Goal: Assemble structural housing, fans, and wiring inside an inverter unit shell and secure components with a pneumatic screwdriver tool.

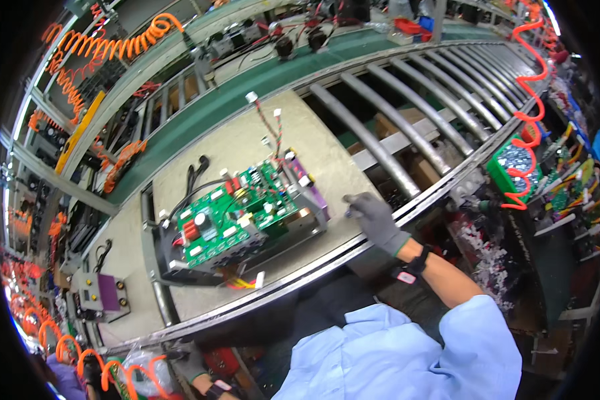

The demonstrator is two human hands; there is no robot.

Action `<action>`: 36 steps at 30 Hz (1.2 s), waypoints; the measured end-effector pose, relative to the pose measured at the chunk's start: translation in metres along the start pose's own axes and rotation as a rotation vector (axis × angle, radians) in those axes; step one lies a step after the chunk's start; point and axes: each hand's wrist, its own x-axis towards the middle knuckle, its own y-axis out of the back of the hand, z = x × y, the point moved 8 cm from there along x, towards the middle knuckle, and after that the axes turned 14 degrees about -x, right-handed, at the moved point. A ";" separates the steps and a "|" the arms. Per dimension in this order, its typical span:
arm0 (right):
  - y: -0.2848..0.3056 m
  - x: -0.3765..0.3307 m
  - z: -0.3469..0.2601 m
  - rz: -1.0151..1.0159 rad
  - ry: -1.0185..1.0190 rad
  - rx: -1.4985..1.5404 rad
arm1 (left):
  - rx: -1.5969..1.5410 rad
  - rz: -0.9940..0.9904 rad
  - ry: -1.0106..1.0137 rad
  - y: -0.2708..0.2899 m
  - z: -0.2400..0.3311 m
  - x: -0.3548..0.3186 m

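Observation:
A green circuit board [240, 210] with a white-capped cylinder, red parts and upright wires sits on a dark metal chassis [293, 230] with a purple end panel. It rests on a pale board [340, 173] on the roller line. My right hand [377, 220], in a grey glove, is over that board's right edge, apart from the chassis. Its fingers are curled together, with a small dark bit at the tips that I cannot make out. Low at the left, my gloved left hand [190, 363] is below the line's front rail, beside a clear plastic bag [147, 370]; its fingers are indistinct.
Metal rollers [407, 120] run off to the far right. A second unit with a purple panel [103, 293] stands at the left. An orange coiled hose [133, 43] hangs at the upper left, a red one [530, 87] at the right, near a green bin [513, 167] of small parts.

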 end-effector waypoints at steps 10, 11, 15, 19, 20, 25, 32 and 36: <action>0.015 -0.037 -0.005 -0.227 -0.301 0.233 | -0.381 -0.073 0.940 -0.167 -0.084 -0.235; 0.011 -0.038 -0.005 -0.243 -0.347 0.229 | -0.425 -0.148 1.003 -0.188 -0.095 -0.244; -0.010 -0.043 -0.018 -0.318 -0.449 0.271 | -0.034 -0.333 1.104 -0.239 -0.163 -0.249; -0.019 -0.042 -0.041 -0.331 -0.203 0.201 | 0.225 -0.499 0.953 -0.273 -0.209 -0.246; -0.015 -0.042 -0.042 -0.278 -0.172 0.211 | 0.266 -0.499 0.951 -0.276 -0.214 -0.244; -0.054 -0.058 -0.040 -0.433 -0.480 0.405 | 0.277 -0.439 1.038 -0.267 -0.217 -0.233; -0.081 -0.054 -0.054 -0.450 -0.702 0.528 | 0.034 -0.431 1.183 -0.254 -0.225 -0.224; -0.078 -0.058 -0.058 -0.384 -0.680 0.469 | 0.223 -0.445 1.187 -0.245 -0.233 -0.223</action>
